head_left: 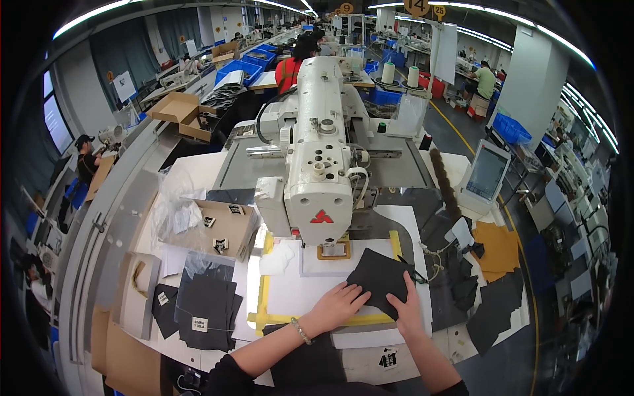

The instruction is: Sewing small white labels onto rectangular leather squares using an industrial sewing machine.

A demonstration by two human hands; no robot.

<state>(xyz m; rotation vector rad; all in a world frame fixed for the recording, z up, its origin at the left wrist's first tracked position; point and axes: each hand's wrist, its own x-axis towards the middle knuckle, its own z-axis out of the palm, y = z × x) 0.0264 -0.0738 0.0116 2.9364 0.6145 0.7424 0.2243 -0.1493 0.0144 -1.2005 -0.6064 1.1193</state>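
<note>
- The dark fabric piece [381, 277] lay flat on the white work plate [297, 294] in front of the white sewing machine [317, 171], just below the small rectangular clamp frame [334, 250] under the machine head.
- The left hand [337, 305] rested on the piece's lower left edge, fingers extended and loosely spread, palm down, pressing rather than pinching.
- The right hand [407, 309] lay on the piece's lower right corner, fingers flat and close together; whether the thumb gripped under the edge could not be told.
- The piece appeared thin and light, a cut panel with straight edges and sharp corners; it lay without wrinkles, which suggested a moderately firm cloth or synthetic sheet rather than a limp one.
- Judged from its matte surface, it was probably not slippery against the plate, and flat palm pressure should have sufficed to slide it.
- It seemed not fragile; the best hold was likely at the two near corners, clear of the clamp frame and needle area.
- A yellow tape border [264, 290] framed the plate; a stack of similar dark pieces [205, 303] lay to the left, and more dark offcuts [489, 310] to the right.
</note>
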